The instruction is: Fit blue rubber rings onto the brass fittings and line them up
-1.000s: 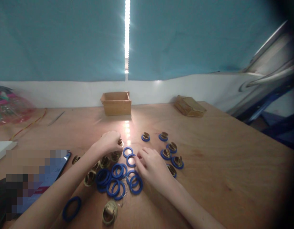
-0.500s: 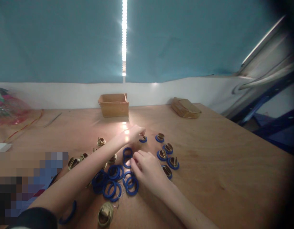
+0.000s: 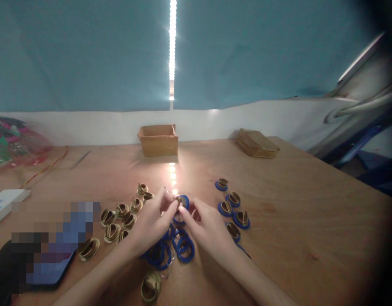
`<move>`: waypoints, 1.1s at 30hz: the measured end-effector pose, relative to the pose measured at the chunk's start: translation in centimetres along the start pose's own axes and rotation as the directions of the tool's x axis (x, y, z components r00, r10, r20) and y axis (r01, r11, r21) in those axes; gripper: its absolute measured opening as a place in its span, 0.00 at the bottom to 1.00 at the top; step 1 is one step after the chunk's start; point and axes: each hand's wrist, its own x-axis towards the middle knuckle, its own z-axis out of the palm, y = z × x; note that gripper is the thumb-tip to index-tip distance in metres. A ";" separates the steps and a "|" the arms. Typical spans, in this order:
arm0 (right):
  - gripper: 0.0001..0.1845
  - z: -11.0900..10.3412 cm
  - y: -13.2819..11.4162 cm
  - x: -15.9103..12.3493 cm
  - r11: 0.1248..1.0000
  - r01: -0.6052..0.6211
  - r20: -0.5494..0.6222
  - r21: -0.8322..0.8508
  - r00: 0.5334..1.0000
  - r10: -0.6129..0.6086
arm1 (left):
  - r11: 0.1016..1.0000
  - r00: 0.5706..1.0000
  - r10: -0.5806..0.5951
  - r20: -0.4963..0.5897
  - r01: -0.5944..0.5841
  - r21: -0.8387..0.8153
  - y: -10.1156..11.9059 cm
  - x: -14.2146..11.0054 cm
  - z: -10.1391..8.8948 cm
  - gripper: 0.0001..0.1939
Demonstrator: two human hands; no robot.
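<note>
Both hands meet over the middle of the table around a small brass-coloured round fitting with a blue ring. My left hand pinches it from the left, and my right hand grips it from the right with thumb and fingers. Just below the hands lies a pile of loose blue rings, partly hidden by the left hand. Several bare brass-coloured fittings are spread to the left. To the right sit several fittings with blue rings round their bases. One larger-looking fitting lies at the front.
An open cardboard box stands at the back, with a closed brown carton to its right. On the left are a blurred-out dark flat object, a white box and a clear red-tinted plastic bag.
My left hand has drawn back toward me from the farther ringed fitting, bringing it to the right hand. Both hands now hold it together. The view has shifted slightly left.
</note>
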 end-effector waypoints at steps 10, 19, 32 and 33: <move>0.07 0.0 -0.8 -0.8 0.969 0.119 0.191 0.219 0.968 -0.162 | 0.826 0.987 -0.154 0.047 0.155 -0.541 -1.6 -3.8 -0.5 0.17; 0.15 0.5 -0.6 -1.1 0.940 0.227 0.123 0.255 0.957 -0.264 | 0.837 0.966 -0.258 -0.033 0.206 -0.507 -0.8 -3.8 -0.5 0.06; 0.19 1.5 -0.5 -2.0 0.915 0.373 -0.121 0.154 0.926 -0.357 | 0.923 0.983 -0.155 -0.099 0.109 -0.368 -1.1 -4.6 -0.9 0.19; 0.19 1.5 -0.5 -2.0 0.915 0.378 -0.136 0.140 0.923 -0.361 | 0.941 0.984 -0.147 -0.100 0.108 -0.321 -1.1 -4.6 -1.0 0.20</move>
